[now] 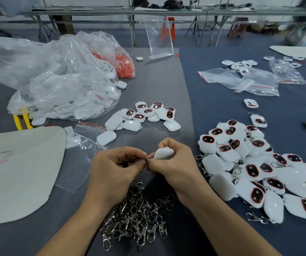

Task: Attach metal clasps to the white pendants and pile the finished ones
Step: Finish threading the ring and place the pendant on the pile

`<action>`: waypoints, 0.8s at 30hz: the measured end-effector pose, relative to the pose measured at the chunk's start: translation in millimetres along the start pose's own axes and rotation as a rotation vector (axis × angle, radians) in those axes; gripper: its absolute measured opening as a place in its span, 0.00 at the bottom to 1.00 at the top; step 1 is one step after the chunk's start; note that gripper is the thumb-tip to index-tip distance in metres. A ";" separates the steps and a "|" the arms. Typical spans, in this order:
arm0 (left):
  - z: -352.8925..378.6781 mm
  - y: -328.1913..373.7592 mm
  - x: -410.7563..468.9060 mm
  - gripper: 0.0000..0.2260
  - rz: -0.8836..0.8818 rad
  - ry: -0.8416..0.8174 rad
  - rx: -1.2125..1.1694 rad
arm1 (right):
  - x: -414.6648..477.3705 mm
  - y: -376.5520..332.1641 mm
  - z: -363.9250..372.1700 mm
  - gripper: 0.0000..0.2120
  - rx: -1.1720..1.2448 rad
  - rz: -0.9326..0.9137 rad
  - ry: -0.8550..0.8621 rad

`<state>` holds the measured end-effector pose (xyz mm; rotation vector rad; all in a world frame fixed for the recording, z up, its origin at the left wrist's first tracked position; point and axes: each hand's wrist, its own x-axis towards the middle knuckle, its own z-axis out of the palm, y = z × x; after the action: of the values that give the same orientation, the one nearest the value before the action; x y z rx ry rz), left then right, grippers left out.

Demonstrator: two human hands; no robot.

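Note:
My right hand (174,163) grips a white pendant (164,153) above the grey mat, its plain back facing me. My left hand (117,167) pinches a metal clasp (142,159) whose ring meets the pendant's edge between my fingertips. Just below my hands lies a heap of loose metal clasps (137,217). A small group of pendants without clasps (144,115) lies beyond my hands. On the right sits a large pile of pendants with clasps attached (255,167).
A big clear plastic bag of white pendants (60,93) and a bag of orange bits (124,65) lie at the left rear. A pale board (19,172) covers the left. Zip bags (240,80) lie at the right rear, an acrylic stand (159,37) at centre back.

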<state>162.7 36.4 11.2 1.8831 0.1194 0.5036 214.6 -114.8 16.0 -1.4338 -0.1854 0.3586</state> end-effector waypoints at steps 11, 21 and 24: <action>4.0 9.4 -7.6 0.07 -0.009 0.020 0.271 | -2.4 1.0 -3.6 0.11 -0.403 -0.259 0.241; 2.5 -2.0 1.2 0.03 -0.087 -0.055 0.035 | -1.6 -2.5 -3.6 0.10 -0.430 -0.224 0.161; 4.1 -0.1 2.7 0.02 -0.072 -0.097 0.043 | -0.9 -1.9 -5.3 0.08 -0.525 -0.270 0.124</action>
<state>166.8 33.7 10.6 1.9343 0.1340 0.3628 215.8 -120.2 17.3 -1.9130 -0.3882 -0.0088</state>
